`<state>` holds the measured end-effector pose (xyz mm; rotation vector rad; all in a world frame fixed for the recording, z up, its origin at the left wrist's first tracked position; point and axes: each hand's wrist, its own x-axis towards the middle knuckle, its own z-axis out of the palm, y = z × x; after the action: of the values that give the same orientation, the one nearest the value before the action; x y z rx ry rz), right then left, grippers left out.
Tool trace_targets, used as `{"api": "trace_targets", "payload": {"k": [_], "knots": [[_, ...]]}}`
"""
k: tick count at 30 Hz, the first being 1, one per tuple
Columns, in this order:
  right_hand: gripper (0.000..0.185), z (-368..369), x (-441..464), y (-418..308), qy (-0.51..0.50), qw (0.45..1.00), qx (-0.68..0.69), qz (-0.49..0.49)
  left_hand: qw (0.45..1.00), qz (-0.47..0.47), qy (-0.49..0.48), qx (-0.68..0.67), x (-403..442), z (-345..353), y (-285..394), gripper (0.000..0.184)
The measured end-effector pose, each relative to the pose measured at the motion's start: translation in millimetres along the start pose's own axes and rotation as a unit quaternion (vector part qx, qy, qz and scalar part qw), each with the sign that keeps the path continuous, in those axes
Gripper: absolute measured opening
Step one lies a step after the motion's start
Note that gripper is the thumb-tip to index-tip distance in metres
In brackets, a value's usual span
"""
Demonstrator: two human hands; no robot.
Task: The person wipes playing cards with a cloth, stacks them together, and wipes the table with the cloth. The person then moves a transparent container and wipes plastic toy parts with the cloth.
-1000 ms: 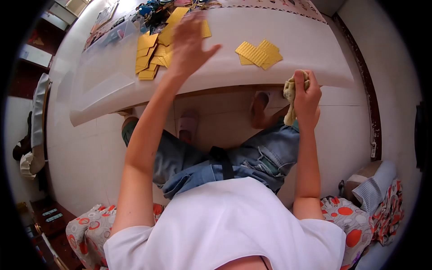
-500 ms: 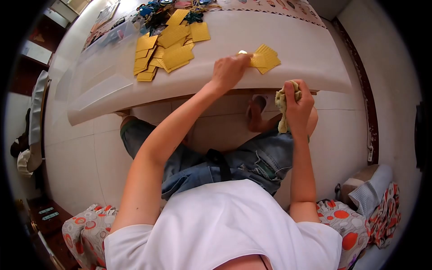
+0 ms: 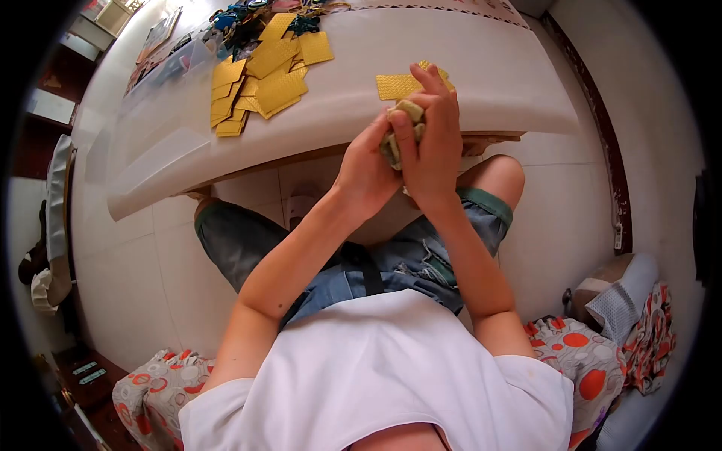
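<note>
Both hands meet at the table's front edge around a crumpled yellow-green cloth (image 3: 408, 120). My left hand (image 3: 368, 167) presses on the cloth from the left, its fingers partly hidden behind it. My right hand (image 3: 435, 146) holds the cloth from the right, thumb on top and fingertips pointing away. Just beyond them lie a few gold textured cards (image 3: 395, 86), partly covered by my right hand. A larger pile of gold cards (image 3: 278, 89) is spread on the table to the left.
The white-covered table (image 3: 481, 60) fills the top. At its left stands a clear plastic box (image 3: 162, 98); behind the pile lies a tangle of dark and blue items (image 3: 241, 22). My knees are below the table's front edge.
My left hand has come back from the small group of gold cards to the cloth. My right hand has moved left and up with the cloth, and the two hands now meet.
</note>
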<state>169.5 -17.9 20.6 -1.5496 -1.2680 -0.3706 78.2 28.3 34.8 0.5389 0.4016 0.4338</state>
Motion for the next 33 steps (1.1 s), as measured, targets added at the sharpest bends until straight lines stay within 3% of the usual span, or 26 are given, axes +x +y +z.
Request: {"api": "trace_targets", "payload": {"k": [1, 3, 6, 7, 10, 12, 13, 14, 17, 18, 21, 22, 23, 24, 25, 27, 29, 31, 32, 33], "knots": [[0.018, 2.9, -2.3, -1.8, -0.009, 0.997, -0.072, -0.036, 0.999, -0.003, -0.030, -0.027, -1.1, -3.4, 1.5, 0.050], [0.017, 6.6, -13.6, -10.4, -0.030, 0.999, -0.031, -0.030, 0.993, -0.008, -0.093, -0.077, -1.8, -12.8, 7.2, 0.053], [0.016, 4.9, -7.5, -9.4, -0.046, 0.994, -0.078, -0.054, 0.995, -0.045, 0.062, -0.058, -16.8, -7.1, -9.4, 0.058], [0.016, 3.7, -3.8, -7.3, -0.050, 0.990, -0.112, -0.065, 0.997, -0.036, 0.044, -0.047, -21.9, -8.8, -13.9, 0.055], [0.016, 8.4, 5.9, 2.4, -0.066, 0.990, -0.097, 0.076, 0.999, -0.013, -0.015, 0.031, -22.2, -22.7, -25.9, 0.048], [0.018, 10.4, 16.2, 17.6, -0.063, 0.984, -0.153, 0.074, 0.990, -0.004, -0.044, 0.133, -20.6, -36.6, -34.6, 0.045], [0.020, 8.9, 20.4, 27.1, -0.062, 0.979, -0.180, 0.073, 0.992, 0.009, -0.052, 0.116, -23.7, -34.4, -35.4, 0.045], [0.030, 5.7, 24.1, 37.9, -0.056, 0.985, -0.112, 0.115, 0.993, 0.023, -0.061, 0.100, -27.3, -29.9, -34.7, 0.044], [0.040, -23.7, 21.5, 55.2, -0.245, 0.930, 0.135, 0.240, 0.979, 0.086, -0.105, 0.151, -26.4, -43.2, -21.9, 0.046], [0.036, -32.9, 18.2, 45.3, -0.317, 0.905, 0.157, 0.238, 0.973, 0.083, -0.082, 0.198, -28.0, -44.3, -18.5, 0.048], [0.025, -41.8, 0.3, 26.2, -0.337, 0.899, 0.190, 0.204, 0.932, 0.129, -0.013, 0.338, -21.9, -55.9, -18.1, 0.052], [0.018, -41.8, -2.0, 19.8, -0.243, 0.955, 0.130, 0.112, 0.912, 0.149, 0.010, 0.382, -19.5, -60.2, -19.4, 0.053], [0.018, -42.3, -4.5, 17.9, -0.214, 0.973, 0.076, 0.031, 0.960, 0.091, 0.062, 0.259, -17.5, -64.0, -17.5, 0.055], [0.019, -42.7, -7.1, 16.0, -0.183, 0.982, 0.022, -0.049, 0.994, 0.020, 0.003, 0.105, -18.2, -69.7, -14.5, 0.053], [0.019, -43.4, -10.9, 12.4, -0.149, 0.980, -0.031, -0.127, 0.996, -0.051, -0.056, -0.053, -20.1, -73.6, -11.8, 0.052], [0.021, -35.9, -31.0, -12.2, -0.224, 0.957, -0.004, -0.183, 0.986, -0.003, -0.087, -0.141, -21.3, -60.7, -20.0, 0.046], [0.025, -31.4, -49.1, -25.9, -0.286, 0.942, 0.074, -0.158, 0.989, 0.032, -0.080, -0.123, -21.0, -50.5, -18.1, 0.045], [0.023, -25.7, -52.3, -42.3, -0.223, 0.957, 0.097, -0.158, 0.991, 0.059, -0.068, -0.097, -21.7, -46.1, -18.1, 0.047], [0.023, -24.1, -53.2, -46.5, -0.189, 0.963, 0.109, -0.156, 0.982, 0.034, -0.111, -0.148, -19.1, -49.0, -22.3, 0.052], [0.022, -22.3, -52.3, -45.3, -0.174, 0.973, 0.055, -0.141, 0.978, 0.023, -0.125, -0.165, -21.3, -42.6, -25.3, 0.053]]}}
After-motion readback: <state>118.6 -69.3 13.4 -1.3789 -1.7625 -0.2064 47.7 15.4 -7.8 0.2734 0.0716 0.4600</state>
